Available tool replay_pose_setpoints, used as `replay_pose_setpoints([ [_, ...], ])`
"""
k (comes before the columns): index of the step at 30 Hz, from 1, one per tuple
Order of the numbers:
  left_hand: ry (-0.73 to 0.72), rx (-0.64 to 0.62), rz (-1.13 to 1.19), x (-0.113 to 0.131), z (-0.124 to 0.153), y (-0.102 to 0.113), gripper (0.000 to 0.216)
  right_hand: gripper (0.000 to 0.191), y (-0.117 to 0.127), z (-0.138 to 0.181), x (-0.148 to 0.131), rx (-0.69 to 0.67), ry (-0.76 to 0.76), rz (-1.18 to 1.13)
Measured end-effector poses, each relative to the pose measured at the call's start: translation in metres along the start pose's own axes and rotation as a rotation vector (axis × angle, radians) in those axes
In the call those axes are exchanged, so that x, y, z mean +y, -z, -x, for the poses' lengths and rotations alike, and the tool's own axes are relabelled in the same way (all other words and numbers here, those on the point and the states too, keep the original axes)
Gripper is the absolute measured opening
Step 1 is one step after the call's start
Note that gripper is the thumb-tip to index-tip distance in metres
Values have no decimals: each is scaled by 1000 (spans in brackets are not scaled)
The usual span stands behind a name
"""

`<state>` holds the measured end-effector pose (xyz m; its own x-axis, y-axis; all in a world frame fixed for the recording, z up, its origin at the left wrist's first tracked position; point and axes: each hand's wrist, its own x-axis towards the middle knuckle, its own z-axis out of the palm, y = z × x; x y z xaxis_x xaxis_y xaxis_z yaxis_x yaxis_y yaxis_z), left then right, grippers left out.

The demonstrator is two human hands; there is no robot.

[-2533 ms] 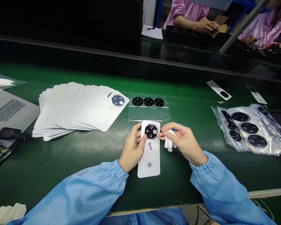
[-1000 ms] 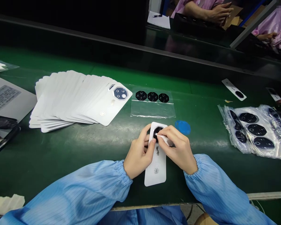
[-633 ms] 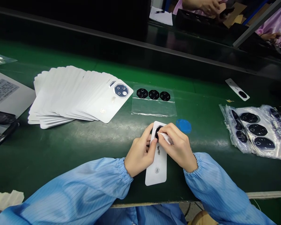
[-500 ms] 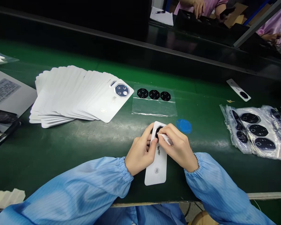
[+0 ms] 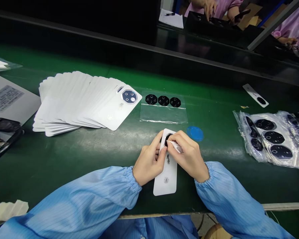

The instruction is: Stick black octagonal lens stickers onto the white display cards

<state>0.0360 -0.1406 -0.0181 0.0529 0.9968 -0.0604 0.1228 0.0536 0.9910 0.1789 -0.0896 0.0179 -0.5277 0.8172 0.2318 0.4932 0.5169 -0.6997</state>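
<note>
Right hand (image 5: 188, 157) moved in since 2.5 s ago, now pinching folded white wad (image 5: 176, 146) at black octagon (image 5: 167, 139) on white rounded-corner plate (image 5: 165, 186). Left hand (image 5: 149, 162) half-curled, gripping plate's left edge. Plate's nearside of clear plastic bag (image 5: 163, 114); fanned white sheets (image 5: 82, 103) left of bag.

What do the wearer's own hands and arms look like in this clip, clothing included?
The left hand and right hand are bare, with no gloves, and no ring or watch shows. Both arms are covered by loose, light blue sleeves with fine darker stripes, gathered into ruffled cuffs at the wrists. No lettering shows on them.
</note>
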Motion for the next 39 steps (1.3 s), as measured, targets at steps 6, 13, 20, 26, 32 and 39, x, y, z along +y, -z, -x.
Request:
replay_pose_setpoints([
  [6,-6,5,-2,1,0,1,54,12,1,1,0,1,-12,6],
  [13,-17,-6,-4,2,0,1,57,13,2,1,0,18,-8,-4],
  [20,-33,4,-30,2,1,1,57,12,-1,1,-1,9,-2,2],
  [26,35,6,107,4,-3,2,54,12,9,1,0,106,-17,-37],
  [32,108,34,221,4,-8,4,55,12,19,2,6,51,-20,-16],
  [39,108,18,154,5,-7,4,52,14,10,5,8,-53,14,-2],
])
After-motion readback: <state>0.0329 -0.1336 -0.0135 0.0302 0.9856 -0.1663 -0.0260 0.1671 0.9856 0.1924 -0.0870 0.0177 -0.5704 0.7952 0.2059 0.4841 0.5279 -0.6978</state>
